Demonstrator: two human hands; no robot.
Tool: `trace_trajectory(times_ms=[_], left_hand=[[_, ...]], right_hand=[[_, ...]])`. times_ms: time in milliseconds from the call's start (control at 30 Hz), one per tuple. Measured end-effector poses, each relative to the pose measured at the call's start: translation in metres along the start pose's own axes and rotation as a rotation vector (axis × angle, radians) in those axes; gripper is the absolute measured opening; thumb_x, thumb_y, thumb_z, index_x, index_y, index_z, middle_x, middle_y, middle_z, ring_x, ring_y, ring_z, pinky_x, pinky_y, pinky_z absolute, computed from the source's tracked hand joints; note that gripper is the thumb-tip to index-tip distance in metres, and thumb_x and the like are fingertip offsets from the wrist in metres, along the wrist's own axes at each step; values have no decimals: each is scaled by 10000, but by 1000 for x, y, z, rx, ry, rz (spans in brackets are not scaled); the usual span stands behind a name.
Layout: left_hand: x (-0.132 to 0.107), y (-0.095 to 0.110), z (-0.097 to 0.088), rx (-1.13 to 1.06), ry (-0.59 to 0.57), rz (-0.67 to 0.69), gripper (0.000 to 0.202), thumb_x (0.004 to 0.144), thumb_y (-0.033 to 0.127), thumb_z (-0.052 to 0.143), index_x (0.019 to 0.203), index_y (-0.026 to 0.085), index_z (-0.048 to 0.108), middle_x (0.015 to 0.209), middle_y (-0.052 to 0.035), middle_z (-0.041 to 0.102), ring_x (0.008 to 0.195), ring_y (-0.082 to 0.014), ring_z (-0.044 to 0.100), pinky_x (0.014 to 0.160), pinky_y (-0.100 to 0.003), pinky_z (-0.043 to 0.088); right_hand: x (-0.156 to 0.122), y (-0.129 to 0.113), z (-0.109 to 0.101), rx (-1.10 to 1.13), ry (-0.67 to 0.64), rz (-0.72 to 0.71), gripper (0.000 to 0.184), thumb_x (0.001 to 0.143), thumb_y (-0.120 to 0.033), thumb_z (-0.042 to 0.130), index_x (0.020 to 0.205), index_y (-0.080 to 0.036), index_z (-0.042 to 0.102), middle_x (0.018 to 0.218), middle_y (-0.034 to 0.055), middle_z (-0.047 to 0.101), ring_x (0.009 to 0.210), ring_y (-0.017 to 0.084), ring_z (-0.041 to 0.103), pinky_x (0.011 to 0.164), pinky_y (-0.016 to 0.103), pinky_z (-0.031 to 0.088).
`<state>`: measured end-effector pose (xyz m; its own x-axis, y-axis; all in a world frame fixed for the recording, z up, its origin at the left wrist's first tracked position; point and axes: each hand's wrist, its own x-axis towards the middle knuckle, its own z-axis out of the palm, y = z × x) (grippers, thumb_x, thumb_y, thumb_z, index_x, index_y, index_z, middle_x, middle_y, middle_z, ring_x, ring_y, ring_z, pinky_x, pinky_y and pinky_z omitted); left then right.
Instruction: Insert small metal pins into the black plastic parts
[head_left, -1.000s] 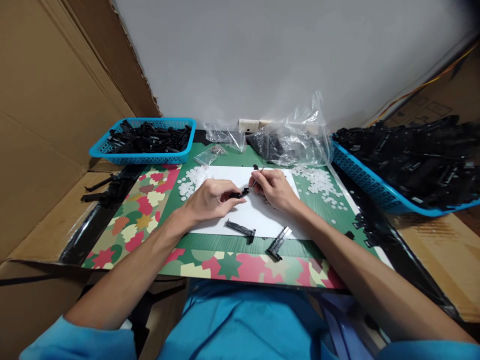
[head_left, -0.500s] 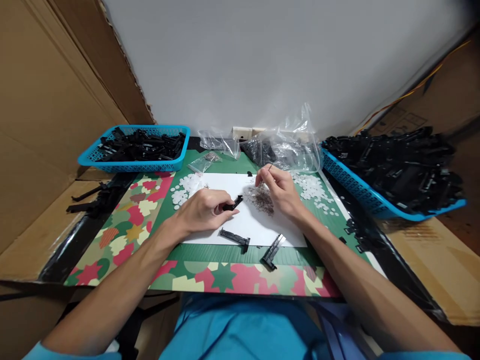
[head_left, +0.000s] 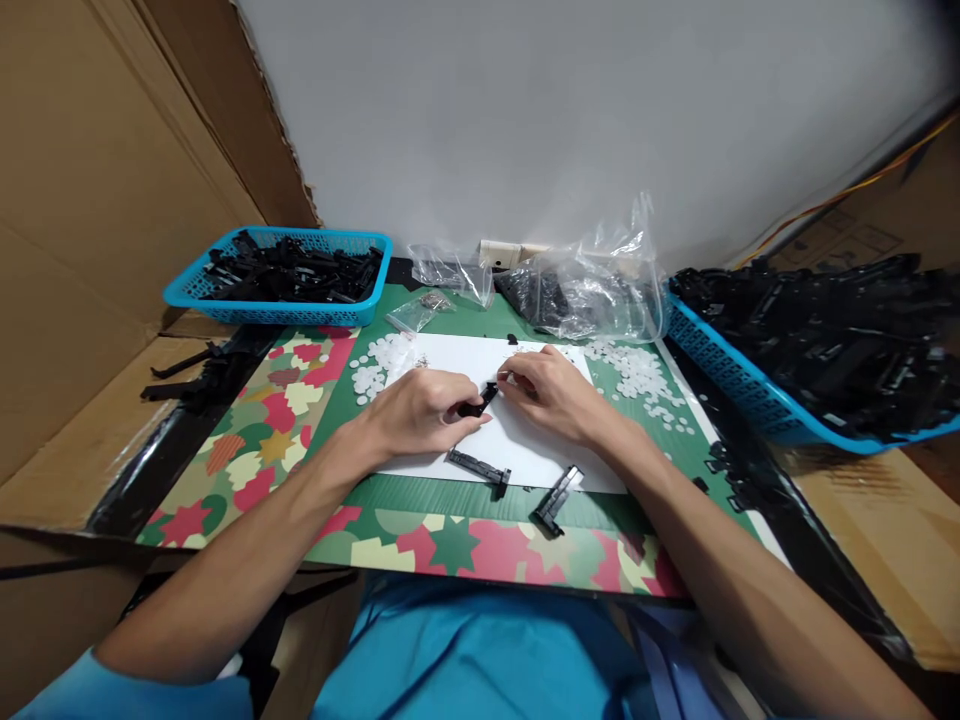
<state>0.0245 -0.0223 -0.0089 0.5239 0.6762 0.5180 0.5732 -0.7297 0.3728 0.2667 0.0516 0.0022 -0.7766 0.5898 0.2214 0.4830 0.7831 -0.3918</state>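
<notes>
Holds a black part [head_left: 480,404] low over the white sheet [head_left: 525,445], at the middle of the worktop [head_left: 154,460]. Small, slim, matte black plastic, longer than wide, lying slantwise with its far end pointing up and to the right; near end hidden under the fingers.

Left hand [head_left: 420,410]: knuckles up, fingers curled in, thumb and forefinger pinched on the near half of the part, heel of the hand resting on the sheet.

Right hand [head_left: 551,390]: likewise palm down, fingers bunched, thumb and forefinger tips drawn together right at the part's far end and touching it. Cannot tell whether anything smaller sits between those tips. Both hands almost meeting, with only the part between them.

Just nearer on the sheet, two more black pieces lying loose: one long strip [head_left: 480,466] below the left hand, another strip [head_left: 557,496] at the sheet's front edge, half on the green mat [head_left: 450,495].

Scattered white discs [head_left: 375,365] beside the left hand, more discs [head_left: 637,372] beyond the right. Farther back, clear plastic bags [head_left: 592,290]. Blue basket [head_left: 300,315] of black parts far left, second basket [head_left: 720,365] heaped full at right.
</notes>
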Motion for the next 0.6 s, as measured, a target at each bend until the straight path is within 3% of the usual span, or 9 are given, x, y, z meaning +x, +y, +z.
trace_trajectory(times_ms=[333,467,600], left_hand=[[-2,-2,3,-6,-7,-17,139,967,270,733,901,148,733,756,-26,726,633,-150,634,596,-303,438],[-3,-2,2,1,0,-24,172,973,293,732,876,151,732,740,-27,728,617,-143,636,584,-295,436],[-2,-2,2,5,3,-38,190,970,313,738,863,156,731,737,-30,733,622,-148,646,583,-294,443]], right_hand=[[2,-3,11,49,90,76,206,959,-208,626,759,-191,667,670,7,635,600,150,442,839,389,375],[1,-6,17,44,153,138,82,873,-170,684,815,-191,737,658,22,666,637,180,466,797,376,382],[1,-8,19,14,170,132,90,843,-149,681,784,-200,726,634,29,655,642,194,467,775,375,375]])
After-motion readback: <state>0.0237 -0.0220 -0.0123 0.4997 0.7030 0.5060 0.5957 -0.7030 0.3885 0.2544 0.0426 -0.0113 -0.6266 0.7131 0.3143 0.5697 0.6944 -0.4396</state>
